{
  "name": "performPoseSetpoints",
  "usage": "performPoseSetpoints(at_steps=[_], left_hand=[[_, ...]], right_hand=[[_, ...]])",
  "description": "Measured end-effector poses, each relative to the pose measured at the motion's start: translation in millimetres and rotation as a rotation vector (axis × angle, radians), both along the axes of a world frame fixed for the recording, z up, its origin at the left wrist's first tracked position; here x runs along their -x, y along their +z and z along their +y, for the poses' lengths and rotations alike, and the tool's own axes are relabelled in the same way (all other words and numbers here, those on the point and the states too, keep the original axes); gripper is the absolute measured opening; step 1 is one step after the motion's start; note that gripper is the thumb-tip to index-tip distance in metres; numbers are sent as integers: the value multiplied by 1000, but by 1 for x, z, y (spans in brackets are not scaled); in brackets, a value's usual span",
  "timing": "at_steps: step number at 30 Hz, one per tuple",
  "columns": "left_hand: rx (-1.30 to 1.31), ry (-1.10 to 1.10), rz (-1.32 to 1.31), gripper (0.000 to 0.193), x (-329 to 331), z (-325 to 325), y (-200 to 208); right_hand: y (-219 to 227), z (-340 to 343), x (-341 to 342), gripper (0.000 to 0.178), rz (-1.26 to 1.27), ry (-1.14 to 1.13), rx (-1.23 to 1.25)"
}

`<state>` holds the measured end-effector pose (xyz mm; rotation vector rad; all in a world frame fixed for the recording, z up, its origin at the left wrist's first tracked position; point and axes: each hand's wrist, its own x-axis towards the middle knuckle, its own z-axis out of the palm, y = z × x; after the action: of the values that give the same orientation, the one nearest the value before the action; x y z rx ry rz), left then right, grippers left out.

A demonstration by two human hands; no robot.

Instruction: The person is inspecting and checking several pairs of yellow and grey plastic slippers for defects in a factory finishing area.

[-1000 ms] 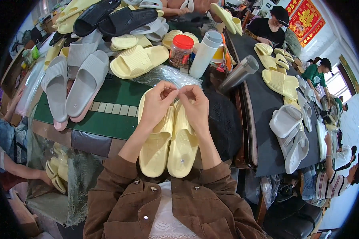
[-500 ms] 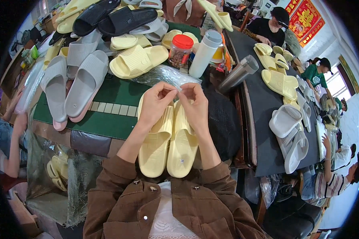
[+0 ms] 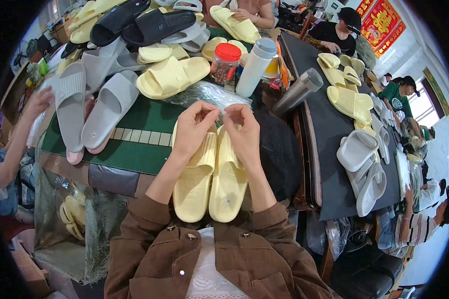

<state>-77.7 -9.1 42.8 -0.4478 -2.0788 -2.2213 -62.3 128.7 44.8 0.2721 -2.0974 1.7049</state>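
Note:
A pair of pale yellow slippers [image 3: 212,182] lies side by side in front of me, heels toward my chest. My left hand [image 3: 192,127] and my right hand [image 3: 244,129] rest on their toe ends, fingertips pinched close together on the edge of a clear plastic bag [image 3: 207,93] that lies crumpled just beyond the slippers. Both brown sleeves come in from the lower edge.
Grey slippers [image 3: 92,107] and more yellow [image 3: 172,74] and black ones [image 3: 144,25] are piled on the green mat [image 3: 139,154]. A red-lidded jar [image 3: 223,62], a white bottle [image 3: 254,67] and a steel flask [image 3: 297,92] stand behind. Other people work at the left and the right, by a dark table [image 3: 329,149] with slippers.
My fingertips have drawn closer together on the plastic at the slippers' toes. A person's arm has come up at the left edge.

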Motion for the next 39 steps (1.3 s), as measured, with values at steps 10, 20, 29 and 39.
performPoseSetpoints(at_steps=[10, 20, 29, 39], left_hand=[[2, -11, 64, 7, 4, 2, -8], [-39, 76, 87, 7, 0, 1, -3], [-70, 132, 91, 7, -2, 2, -1], [9, 32, 45, 9, 2, 2, -5]], right_hand=[[-2, 0, 2, 13, 52, -33, -29], [1, 0, -1, 12, -8, -23, -21], [-3, 2, 2, 12, 9, -42, -61], [-5, 3, 3, 10, 44, -63, -58]])
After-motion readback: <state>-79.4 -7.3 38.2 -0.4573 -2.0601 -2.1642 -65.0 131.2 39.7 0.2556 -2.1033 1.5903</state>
